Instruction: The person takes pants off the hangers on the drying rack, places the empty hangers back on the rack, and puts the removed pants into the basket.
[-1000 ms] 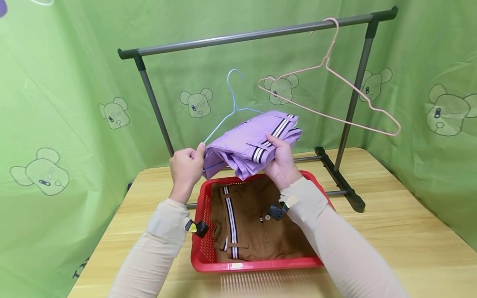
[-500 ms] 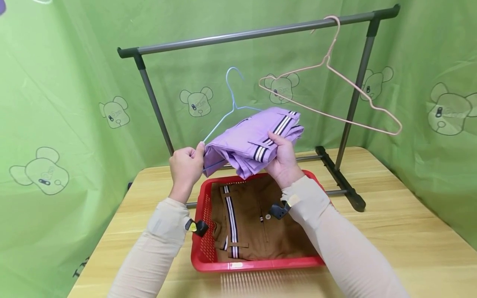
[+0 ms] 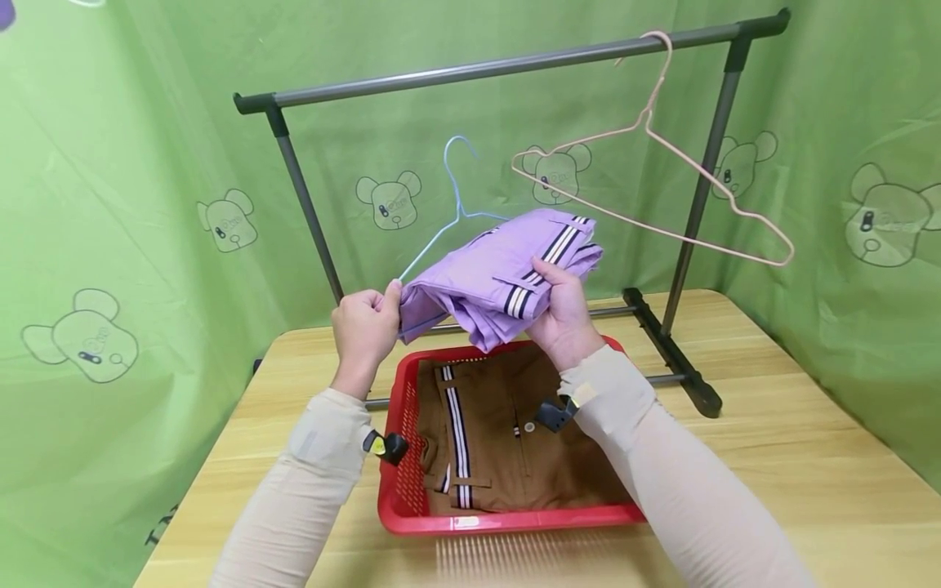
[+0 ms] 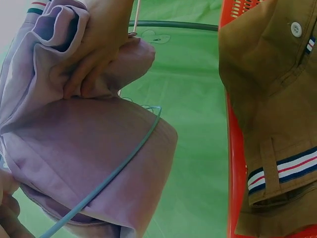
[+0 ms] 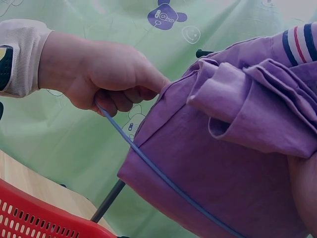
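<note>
In the head view, my left hand (image 3: 365, 327) grips the lower left corner of a light-blue wire hanger (image 3: 457, 184), its thumb at the edge of purple trousers (image 3: 478, 269). My right hand (image 3: 564, 322) holds the bunched trousers near their striped waistband, thumb on top. The trousers lie over part of the hanger and hide its right end. In the right wrist view the hanger's bottom bar (image 5: 163, 174) runs from my curled left fingers across the purple cloth. Below both hands, brown trousers (image 3: 485, 441) with a striped waistband lie in a red basket (image 3: 515, 521).
A grey metal clothes rack (image 3: 456, 73) stands on the wooden table (image 3: 794, 457) behind the basket. From the right part of its bar hangs a bare pink hanger (image 3: 647, 122). Green curtains (image 3: 110, 204) printed with bear heads enclose the table.
My right hand has shifted slightly right and up with the purple trousers. The blue hanger's hook has drifted a little left. My left hand keeps its grip, almost in place.
</note>
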The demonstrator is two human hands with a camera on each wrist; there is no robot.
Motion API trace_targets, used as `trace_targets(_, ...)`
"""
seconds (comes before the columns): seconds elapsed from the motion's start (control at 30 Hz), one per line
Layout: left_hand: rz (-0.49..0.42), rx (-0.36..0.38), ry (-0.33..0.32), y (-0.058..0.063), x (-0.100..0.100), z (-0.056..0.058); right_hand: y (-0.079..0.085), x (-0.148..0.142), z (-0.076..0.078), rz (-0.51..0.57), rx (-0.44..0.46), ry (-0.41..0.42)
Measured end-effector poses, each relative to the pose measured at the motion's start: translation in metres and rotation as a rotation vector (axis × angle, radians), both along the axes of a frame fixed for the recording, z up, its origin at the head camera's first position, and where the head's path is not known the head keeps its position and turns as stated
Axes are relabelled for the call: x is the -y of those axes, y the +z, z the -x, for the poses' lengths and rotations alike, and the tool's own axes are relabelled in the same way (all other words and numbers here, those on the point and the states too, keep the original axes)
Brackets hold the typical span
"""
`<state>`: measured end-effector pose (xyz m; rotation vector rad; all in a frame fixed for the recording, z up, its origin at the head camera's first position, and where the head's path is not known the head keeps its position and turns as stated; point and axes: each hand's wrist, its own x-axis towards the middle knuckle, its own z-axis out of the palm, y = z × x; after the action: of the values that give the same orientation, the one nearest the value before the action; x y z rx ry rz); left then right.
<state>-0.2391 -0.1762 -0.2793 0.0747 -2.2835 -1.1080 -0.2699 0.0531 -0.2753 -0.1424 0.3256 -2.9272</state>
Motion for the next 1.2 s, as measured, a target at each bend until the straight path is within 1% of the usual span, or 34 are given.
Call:
trace_targets(0.37, 0.002, 0.018, 0.001, -0.004, 0.000, 0.002, 0.002, -0.006, -0.001, 0.012, 0.011, -0.013)
trace_targets(0.57, -0.014, 0.001, 0.005, -0.004, 0.000, 0.002, 0.004, -0.008, -0.002, 0.013, -0.001, -0.014)
trace_targets(0.8, -0.025, 0.003, 0.009, -0.004, 0.001, 0.002, 0.006, -0.011, -0.005, -0.011, 0.000, -0.030)
trace_targets(1.03, -0.017, -0.017, 0.010, -0.004, 0.004, 0.003, 0.008, -0.013, -0.006, -0.004, -0.009, -0.024)
trace_targets(1.2, -0.025, -0.001, 0.011, -0.004, 0.005, 0.001, 0.008, -0.014, -0.007, 0.003, -0.017, -0.017)
